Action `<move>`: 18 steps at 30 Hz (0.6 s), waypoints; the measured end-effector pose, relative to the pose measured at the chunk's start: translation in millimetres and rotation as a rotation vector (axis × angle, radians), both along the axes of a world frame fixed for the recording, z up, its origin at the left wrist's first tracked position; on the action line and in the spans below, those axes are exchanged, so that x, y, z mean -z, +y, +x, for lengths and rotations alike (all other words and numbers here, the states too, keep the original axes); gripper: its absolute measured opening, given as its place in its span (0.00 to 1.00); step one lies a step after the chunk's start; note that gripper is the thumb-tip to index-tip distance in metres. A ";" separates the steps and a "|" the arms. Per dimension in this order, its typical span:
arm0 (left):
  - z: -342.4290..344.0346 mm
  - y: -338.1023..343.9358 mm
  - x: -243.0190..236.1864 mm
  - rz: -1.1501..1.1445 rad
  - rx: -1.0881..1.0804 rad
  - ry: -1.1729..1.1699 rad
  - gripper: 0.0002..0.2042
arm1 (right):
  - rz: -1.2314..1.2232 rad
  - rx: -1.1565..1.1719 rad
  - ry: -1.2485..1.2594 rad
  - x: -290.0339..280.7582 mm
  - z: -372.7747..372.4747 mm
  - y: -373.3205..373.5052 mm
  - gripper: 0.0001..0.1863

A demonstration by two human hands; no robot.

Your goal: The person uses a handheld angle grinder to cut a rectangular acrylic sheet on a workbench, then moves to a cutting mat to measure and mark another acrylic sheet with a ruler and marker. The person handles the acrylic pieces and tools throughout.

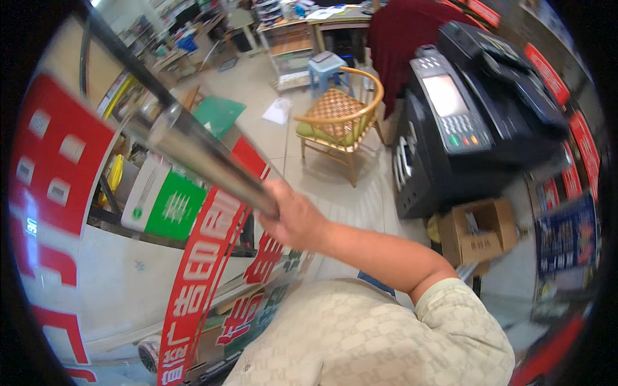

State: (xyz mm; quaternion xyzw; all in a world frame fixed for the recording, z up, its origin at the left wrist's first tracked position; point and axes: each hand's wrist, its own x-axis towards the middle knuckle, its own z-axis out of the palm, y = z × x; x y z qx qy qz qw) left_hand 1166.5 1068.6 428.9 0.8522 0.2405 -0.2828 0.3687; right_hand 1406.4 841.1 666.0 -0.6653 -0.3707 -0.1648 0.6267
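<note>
My right hand (291, 215) reaches across my body from the right, fingers wrapped round the lower end of a long, shiny metal tube handle (206, 157). That handle slants from the upper left down to the middle of the view. It runs along a glass door (122, 270) bearing a red strip (205, 257) with white lettering. The far end of the handle is blurred. My left hand is out of view.
A wooden armchair (341, 116) with a woven back stands ahead, near a blue stool (327, 64). At the right are a large black copier (450, 141) and an open cardboard box (479, 235). White paper (277, 110) lies on the tiled floor. Desks (341, 14) stand farther back.
</note>
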 end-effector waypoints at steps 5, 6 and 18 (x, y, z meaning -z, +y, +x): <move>45.0 -58.4 4.4 0.042 -0.239 0.111 0.56 | -0.311 -0.723 0.203 -8.0 65.9 -11.4 0.25; 52.5 -69.3 2.2 0.043 -0.292 0.128 0.56 | -0.281 -0.823 0.139 -11.0 83.5 -11.8 0.25; 171.3 -108.5 16.7 -0.019 -0.638 0.140 0.56 | -1.070 -0.412 0.466 205.2 370.7 -38.2 0.24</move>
